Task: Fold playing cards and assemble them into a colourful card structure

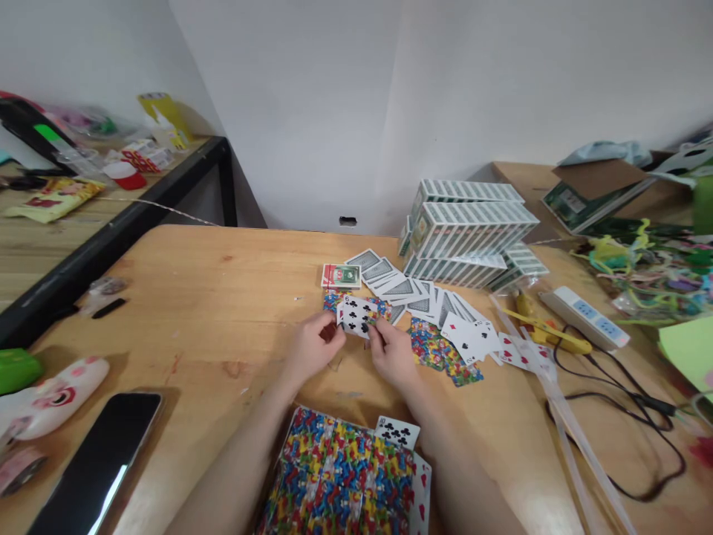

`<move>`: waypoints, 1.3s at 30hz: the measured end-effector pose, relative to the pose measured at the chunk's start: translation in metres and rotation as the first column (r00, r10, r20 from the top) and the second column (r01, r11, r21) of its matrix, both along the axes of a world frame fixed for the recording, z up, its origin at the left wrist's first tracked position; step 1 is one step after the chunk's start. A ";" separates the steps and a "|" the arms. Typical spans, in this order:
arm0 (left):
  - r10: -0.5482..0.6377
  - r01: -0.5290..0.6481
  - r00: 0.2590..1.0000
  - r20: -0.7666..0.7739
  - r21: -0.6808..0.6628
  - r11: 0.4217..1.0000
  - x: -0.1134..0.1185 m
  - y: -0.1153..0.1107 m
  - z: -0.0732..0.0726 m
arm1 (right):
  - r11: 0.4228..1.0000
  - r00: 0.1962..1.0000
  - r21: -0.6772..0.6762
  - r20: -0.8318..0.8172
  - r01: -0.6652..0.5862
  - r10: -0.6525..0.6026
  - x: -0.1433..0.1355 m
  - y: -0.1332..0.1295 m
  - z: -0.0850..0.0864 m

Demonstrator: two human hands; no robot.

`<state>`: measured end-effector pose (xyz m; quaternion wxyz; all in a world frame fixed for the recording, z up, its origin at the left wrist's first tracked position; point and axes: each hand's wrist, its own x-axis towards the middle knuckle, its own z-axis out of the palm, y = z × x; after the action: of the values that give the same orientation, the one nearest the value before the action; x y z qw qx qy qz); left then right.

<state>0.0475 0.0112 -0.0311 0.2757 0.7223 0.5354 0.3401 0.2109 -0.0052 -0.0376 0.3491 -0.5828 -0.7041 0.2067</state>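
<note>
Between both hands is a six of clubs playing card (pixel 354 313), face up, with at least one other card edge showing behind it. My left hand (pixel 316 343) pinches its left edge, and my right hand (pixel 393 352) grips the right edge. Just behind the card lie colourful patterned pieces (pixel 334 299). Farther back sits a card box (pixel 341 276) in red and green. Face-down cards (pixel 390 281) spread in a fan toward the right. Between my forearms is a colourful patterned sheet or stack (pixel 334 475), with a ten of clubs (pixel 396 432) poking out at its edge.
Stacked green-striped card boxes (pixel 473 227) stand at the back right. A power strip (pixel 584 318), a yellow glue gun (pixel 549 331), black cable and clear glue sticks (pixel 562 416) crowd the right side. A phone (pixel 100 461) lies at the left front. Another table (pixel 183 193) adjoins on the left.
</note>
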 end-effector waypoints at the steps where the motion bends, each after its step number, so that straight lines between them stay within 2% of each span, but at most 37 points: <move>1: -0.001 0.001 1.000 0.007 0.004 1.000 0.000 0.000 0.000 | 1.000 1.000 -0.001 0.000 -0.003 0.003 0.000 0.000 0.000; 6: -0.012 0.012 1.000 0.013 0.047 0.999 0.000 0.003 0.001 | 1.000 1.000 -0.010 0.010 -0.006 0.006 -0.001 -0.001 -0.001; 11: -0.075 0.076 0.996 0.050 -0.012 0.997 -0.003 0.005 -0.002 | 1.000 1.000 -0.022 0.008 0.010 -0.010 -0.001 0.000 -0.002; 21: -0.049 0.049 0.999 0.009 -0.012 0.999 -0.006 0.006 -0.004 | 1.000 0.998 -0.001 0.057 0.007 -0.007 -0.001 0.000 -0.002; 26: 0.059 -0.046 0.992 -0.107 0.124 0.991 -0.006 0.002 -0.005 | 0.994 0.982 0.008 0.159 -0.106 0.103 -0.004 -0.002 -0.001; 29: 0.111 -0.058 0.971 -0.213 0.239 0.969 -0.003 -0.001 -0.002 | 0.984 0.970 -0.007 0.168 -0.178 0.177 -0.006 -0.002 -0.001; 35: 0.172 0.017 0.871 -0.461 0.377 0.926 0.004 -0.005 -0.003 | 0.956 0.974 -0.218 0.066 -0.198 0.217 -0.008 -0.003 0.002; 39: 0.209 0.010 0.854 -0.478 0.415 0.910 0.003 -0.004 -0.006 | 0.955 0.986 -0.247 -0.014 -0.166 0.168 -0.010 -0.003 0.003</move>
<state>0.0506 0.0070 -0.0369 -0.0494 0.7980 0.5448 0.2528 0.2006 -0.0083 -0.0342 0.2527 -0.5610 -0.7207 0.3195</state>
